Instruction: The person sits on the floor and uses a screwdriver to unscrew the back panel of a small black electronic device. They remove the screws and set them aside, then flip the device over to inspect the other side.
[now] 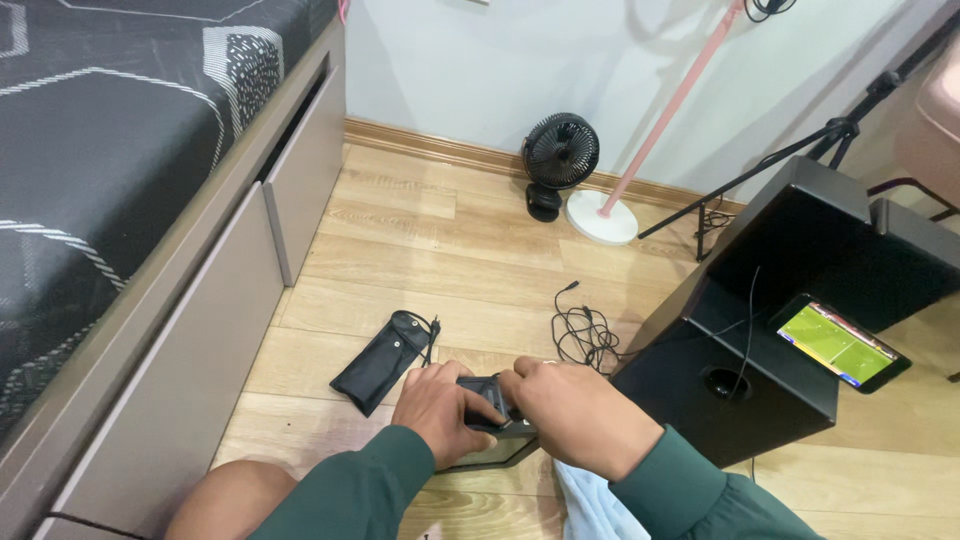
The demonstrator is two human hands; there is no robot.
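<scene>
1. Both hands meet low centre: my left hand [438,408] and right hand [570,410] each closed around a small black boxy device [492,405], fingers curled over its top, thumbs tucked in; I hold it just above the light wooden plank floor [400,240].
2. Under the device I see a flat dark panel [492,455]; can't tell whether they touch.
3. Pale blue cloth [590,505] sits by my right wrist.
4. Left of my hands, a flat black pouch with a snap [380,360] lies on the floor; a tangled black cable [585,335] lies behind the right hand.
5. To the right stands a black speaker cabinet [790,330] with a lit phone [840,343] on it.
6. Further back by the wall: small black fan [560,155].
</scene>
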